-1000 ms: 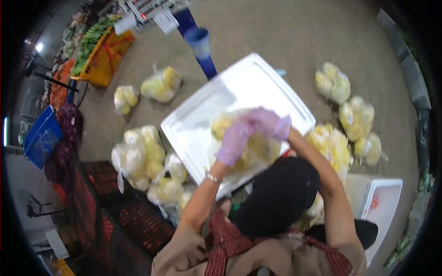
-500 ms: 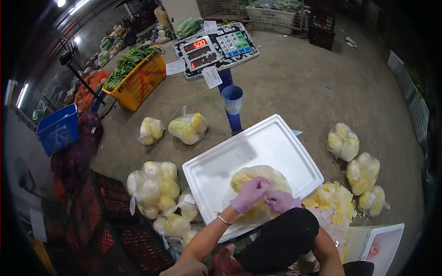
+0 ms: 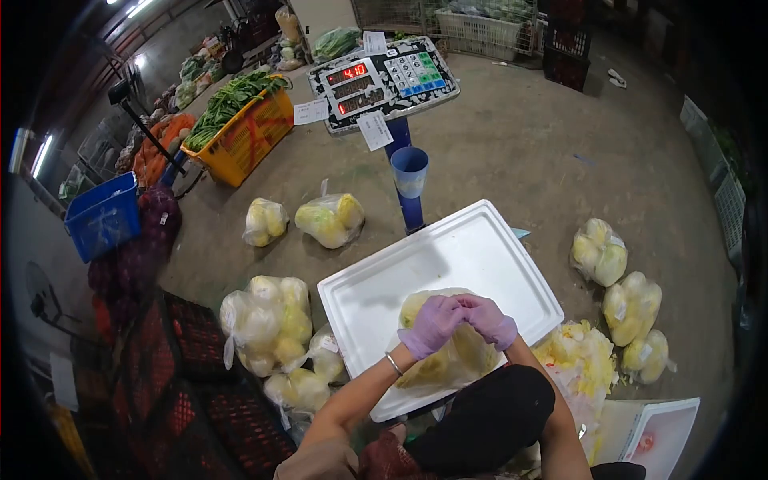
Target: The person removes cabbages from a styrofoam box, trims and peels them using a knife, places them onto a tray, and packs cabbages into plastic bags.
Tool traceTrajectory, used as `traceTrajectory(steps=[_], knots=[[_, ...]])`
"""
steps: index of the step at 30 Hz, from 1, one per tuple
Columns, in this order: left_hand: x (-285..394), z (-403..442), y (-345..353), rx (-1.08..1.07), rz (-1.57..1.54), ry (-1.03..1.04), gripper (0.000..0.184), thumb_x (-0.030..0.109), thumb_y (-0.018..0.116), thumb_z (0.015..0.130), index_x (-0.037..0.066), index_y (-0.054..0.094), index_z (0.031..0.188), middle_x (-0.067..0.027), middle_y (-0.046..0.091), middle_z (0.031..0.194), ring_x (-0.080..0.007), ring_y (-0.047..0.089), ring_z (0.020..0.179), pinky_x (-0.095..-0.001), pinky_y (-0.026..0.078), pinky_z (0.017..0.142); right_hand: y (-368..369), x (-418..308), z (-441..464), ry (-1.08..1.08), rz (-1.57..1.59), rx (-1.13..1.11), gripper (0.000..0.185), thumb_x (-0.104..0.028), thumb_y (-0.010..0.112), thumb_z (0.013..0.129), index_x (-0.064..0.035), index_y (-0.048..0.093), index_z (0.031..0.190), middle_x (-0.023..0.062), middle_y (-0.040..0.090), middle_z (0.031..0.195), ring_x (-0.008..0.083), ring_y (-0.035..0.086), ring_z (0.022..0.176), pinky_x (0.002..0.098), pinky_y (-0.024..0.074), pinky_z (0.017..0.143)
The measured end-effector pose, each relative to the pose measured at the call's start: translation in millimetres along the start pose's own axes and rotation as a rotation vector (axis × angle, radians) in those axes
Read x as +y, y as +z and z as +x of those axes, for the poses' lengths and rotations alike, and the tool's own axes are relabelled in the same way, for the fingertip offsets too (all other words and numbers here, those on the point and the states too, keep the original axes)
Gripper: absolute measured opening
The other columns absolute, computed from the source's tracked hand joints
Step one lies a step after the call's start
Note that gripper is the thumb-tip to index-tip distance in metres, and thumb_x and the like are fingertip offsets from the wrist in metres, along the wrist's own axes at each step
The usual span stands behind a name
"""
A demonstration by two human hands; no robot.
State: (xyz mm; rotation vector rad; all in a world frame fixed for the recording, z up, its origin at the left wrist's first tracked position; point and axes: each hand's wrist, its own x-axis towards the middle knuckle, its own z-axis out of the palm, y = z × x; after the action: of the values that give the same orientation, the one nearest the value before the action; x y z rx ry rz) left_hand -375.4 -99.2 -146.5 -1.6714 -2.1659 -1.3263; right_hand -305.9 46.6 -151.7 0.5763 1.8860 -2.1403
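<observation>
My left hand [image 3: 432, 328], in a purple glove, and my right hand [image 3: 486, 320], gloved alike, meet over a clear plastic bag [image 3: 454, 362]. Fingers of both hands are closed together at the bag's gathered top; the exact grip is hidden behind the hands. Inside the bag are pale yellow-green vegetables that look like napa cabbages. The bag rests on the near part of a white foam tray [image 3: 472, 248]. Behind the tray stands a scale display [image 3: 384, 84] with red digits, and a blue cup [image 3: 410, 172] is fixed to its post.
Bagged cabbages [image 3: 268, 324] sit left of the tray, with more bags [image 3: 632, 304] on the right floor. Loose yellow leaves [image 3: 572, 352] lie beside my right knee. Dark crates [image 3: 188, 376], a blue crate [image 3: 102, 220] and a yellow crate [image 3: 248, 136] of greens stand leftward.
My right hand has risen to meet my left at the bag's top, and the bag's opening is drawn together. The red reading went from about 5.00 to 4.10.
</observation>
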Motion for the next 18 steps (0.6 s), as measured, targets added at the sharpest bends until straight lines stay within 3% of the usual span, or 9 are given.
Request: traceTrajectory(steps=[2,4,10,12,15,18], knots=[[-3.1,-3.1,4.0,0.065,0.048,-0.023,0.008,0.005,0.061,0.074,0.008,0.057,0.080,-0.0088,0.059,0.080,-0.0267,0.054,0.061,-0.0366,0.044,0.054,-5.2,-2.9,-0.1,-0.067,0.001,-0.077,0.026,-0.011,0.061,0.087,-0.0001,0.062,0.111,0.0026,0.064,0.096,0.0081,0.056,0.085,0.0220,0.0453,0.077],[-3.1,-10.7,5.2,0.134,0.316,0.009,0.008,0.004,0.061,0.074,0.007,0.055,0.079,-0.0094,0.058,0.077,-0.0274,0.056,0.061,-0.0353,0.045,0.052,-7.7,-0.6,1.7,-0.090,-0.037,-0.127,0.026,-0.014,0.062,0.087,-0.0005,0.063,0.110,0.0018,0.065,0.094,0.0079,0.057,0.084,0.0219,0.0451,0.078],[12.4,-12.2,-0.2,0.171,-0.006,-0.258,0.010,0.001,0.061,0.074,0.006,0.055,0.079,-0.0121,0.057,0.078,-0.0315,0.058,0.066,-0.0372,0.048,0.057,-5.0,-9.9,0.6,-0.011,-0.192,-0.055,0.023,-0.017,0.065,0.085,-0.0002,0.065,0.101,0.0005,0.065,0.091,0.0086,0.058,0.081,0.0228,0.0465,0.075],[8.8,-18.8,-3.1,0.110,-0.024,-0.255,0.009,0.002,0.062,0.075,0.005,0.055,0.080,-0.0125,0.057,0.078,-0.0315,0.058,0.067,-0.0381,0.048,0.059,-3.6,-7.3,0.2,0.016,-0.269,0.011,0.023,-0.019,0.068,0.083,-0.0014,0.066,0.097,0.0019,0.066,0.088,0.0099,0.059,0.079,0.0240,0.0478,0.073],[7.2,-32.1,-7.2,0.055,-0.058,-0.287,0.008,0.006,0.062,0.079,0.004,0.057,0.084,-0.0128,0.056,0.077,-0.0307,0.058,0.071,-0.0377,0.047,0.061,5.3,2.6,1.8,-0.155,-0.523,0.085,0.022,-0.020,0.070,0.079,-0.0039,0.068,0.094,0.0052,0.068,0.084,0.0117,0.061,0.075,0.0258,0.0495,0.070],[9.4,-40.6,-8.1,0.061,-0.107,-0.336,0.007,0.008,0.061,0.083,0.002,0.057,0.084,-0.0131,0.056,0.076,-0.0293,0.058,0.071,-0.0363,0.047,0.062,12.7,-1.9,1.5,-0.179,-0.583,0.150,0.022,-0.021,0.070,0.076,-0.0056,0.069,0.092,0.0088,0.068,0.082,0.0148,0.063,0.074,0.0273,0.0502,0.070]])
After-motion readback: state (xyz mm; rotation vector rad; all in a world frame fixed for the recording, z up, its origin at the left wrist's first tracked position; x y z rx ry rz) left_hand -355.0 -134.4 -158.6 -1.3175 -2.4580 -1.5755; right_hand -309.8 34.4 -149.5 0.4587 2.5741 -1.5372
